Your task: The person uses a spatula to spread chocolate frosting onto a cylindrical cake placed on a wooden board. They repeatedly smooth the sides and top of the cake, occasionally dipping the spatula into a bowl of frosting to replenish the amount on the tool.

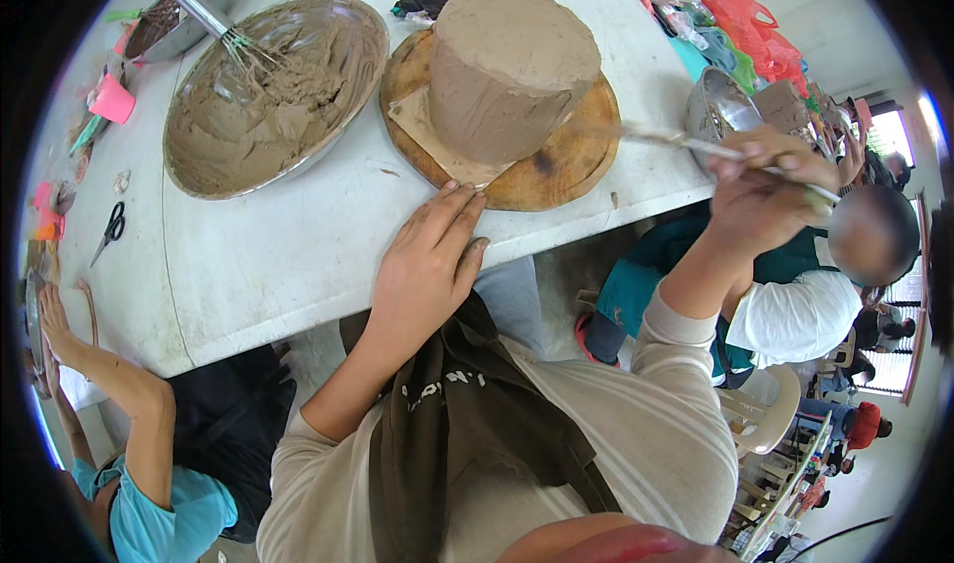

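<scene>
A tall round cake (513, 71) coated in brown frosting stands on a sheet of paper (417, 124) over a round wooden board (586, 160). My left hand (429, 240) reaches to the near edge of the board, fingers extended, its fingertips on the corner of the paper. To the right of the cake, my right hand (765, 185) is closed around a long, thin icing spatula (711, 148). Its frosting-smeared end points left toward the cake's lower side and is blurred by motion; contact there cannot be made out.
A large metal bowl (338, 131) of brown frosting with a whisk (214, 16) stands left of the board. Scissors (111, 227) lie farther left. A smaller metal bowl (720, 101) is beyond my right hand. Other people sit close by on both sides, one in a blue shirt (174, 503).
</scene>
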Motion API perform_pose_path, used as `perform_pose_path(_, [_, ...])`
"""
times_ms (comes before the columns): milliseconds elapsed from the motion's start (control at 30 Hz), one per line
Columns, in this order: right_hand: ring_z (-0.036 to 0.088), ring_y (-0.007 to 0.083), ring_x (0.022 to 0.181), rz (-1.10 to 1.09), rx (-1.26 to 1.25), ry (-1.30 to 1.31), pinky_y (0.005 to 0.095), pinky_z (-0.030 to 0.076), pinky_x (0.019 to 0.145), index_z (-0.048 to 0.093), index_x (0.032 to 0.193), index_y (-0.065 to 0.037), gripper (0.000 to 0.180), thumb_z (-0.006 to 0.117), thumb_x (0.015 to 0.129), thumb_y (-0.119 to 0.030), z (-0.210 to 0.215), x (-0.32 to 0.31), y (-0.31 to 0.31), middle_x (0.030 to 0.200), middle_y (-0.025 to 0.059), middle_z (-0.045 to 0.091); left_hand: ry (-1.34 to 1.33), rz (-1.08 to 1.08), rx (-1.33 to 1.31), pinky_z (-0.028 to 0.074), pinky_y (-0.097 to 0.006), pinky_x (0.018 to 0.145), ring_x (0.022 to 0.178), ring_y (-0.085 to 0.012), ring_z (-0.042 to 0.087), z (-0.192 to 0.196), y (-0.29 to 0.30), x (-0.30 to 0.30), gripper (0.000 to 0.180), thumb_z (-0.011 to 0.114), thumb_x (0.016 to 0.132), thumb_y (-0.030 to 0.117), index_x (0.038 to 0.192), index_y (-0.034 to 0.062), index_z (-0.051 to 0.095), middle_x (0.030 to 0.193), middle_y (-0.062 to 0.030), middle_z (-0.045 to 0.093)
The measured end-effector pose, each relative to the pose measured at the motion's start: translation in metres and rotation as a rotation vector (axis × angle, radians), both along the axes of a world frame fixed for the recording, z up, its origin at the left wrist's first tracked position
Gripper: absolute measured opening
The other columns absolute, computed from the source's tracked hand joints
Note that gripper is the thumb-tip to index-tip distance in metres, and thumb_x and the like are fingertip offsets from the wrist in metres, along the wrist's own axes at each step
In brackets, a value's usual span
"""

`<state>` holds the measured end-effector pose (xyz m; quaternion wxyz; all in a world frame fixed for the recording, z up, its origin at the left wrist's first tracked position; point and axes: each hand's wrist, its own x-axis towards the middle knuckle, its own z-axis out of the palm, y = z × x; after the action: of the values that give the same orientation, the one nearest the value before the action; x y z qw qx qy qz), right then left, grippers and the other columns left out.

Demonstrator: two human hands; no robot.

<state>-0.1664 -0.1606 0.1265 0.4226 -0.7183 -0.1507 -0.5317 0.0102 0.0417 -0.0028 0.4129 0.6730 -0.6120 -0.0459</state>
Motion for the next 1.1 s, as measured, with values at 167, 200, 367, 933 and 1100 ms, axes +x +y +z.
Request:
perform_pose_path(167, [0.061, 0.0216, 0.058, -0.143, -0.052, 0.202, 0.0297, 0.052, 0.052, 0.055, 0.091, 0.007, 0.034, 0.050, 0.095, -0.026, -0.042, 0.021, 0.013, 0.084, 0.0247, 0.063, -0.005, 0.006, 0.000, 0.042, -0.038, 0.095, 0.117, -0.0302, 0.050, -0.002, 0.002, 0.001, 0.040, 0.062, 0.079, 0.009, 0.118, 0.0015, 0.055, 0.120, -0.0139, 0.054])
perform_pose_path(200, [0.061, 0.0221, 0.059, -0.151, -0.054, 0.191, 0.0297, 0.052, 0.052, 0.054, 0.092, 0.007, 0.033, 0.049, 0.095, -0.025, -0.040, 0.021, 0.012, 0.084, 0.0248, 0.063, -0.003, 0.004, -0.002, 0.042, -0.038, 0.095, 0.117, -0.0303, 0.050, -0.001, 0.002, 0.001, 0.040, 0.062, 0.079, 0.009, 0.118, 0.0015, 0.055, 0.120, -0.0140, 0.054])
perform_pose_path(367, [0.062, 0.0247, 0.060, -0.120, -0.079, -0.040, 0.0301, 0.052, 0.052, 0.053, 0.094, 0.007, 0.031, 0.047, 0.096, -0.023, -0.003, 0.017, 0.004, 0.083, 0.0259, 0.062, -0.001, 0.005, 0.002, 0.042, -0.038, 0.095, 0.117, -0.0305, 0.050, 0.001, 0.002, 0.000, 0.040, 0.062, 0.079, 0.009, 0.118, 0.0014, 0.056, 0.120, -0.0143, 0.054])
perform_pose_path(933, [0.062, 0.0241, 0.058, -0.221, -0.015, -0.145, 0.0295, 0.051, 0.048, 0.053, 0.094, 0.007, 0.039, 0.048, 0.095, -0.032, -0.003, 0.011, 0.019, 0.081, 0.0269, 0.062, 0.001, -0.021, -0.011, 0.041, -0.038, 0.097, 0.117, -0.0310, 0.049, -0.001, 0.000, -0.001, 0.040, 0.061, 0.081, 0.011, 0.118, 0.0005, 0.055, 0.121, -0.0150, 0.053])
perform_pose_path(1100, [0.062, 0.0224, 0.058, -0.216, -0.038, 0.108, 0.0285, 0.052, 0.050, 0.055, 0.090, 0.009, 0.037, 0.049, 0.095, -0.027, -0.033, 0.026, 0.039, 0.081, 0.0259, 0.063, -0.011, -0.005, 0.001, 0.041, -0.038, 0.097, 0.118, -0.0311, 0.049, -0.001, 0.003, 0.002, 0.040, 0.061, 0.081, 0.011, 0.119, 0.0006, 0.055, 0.121, -0.0153, 0.053])
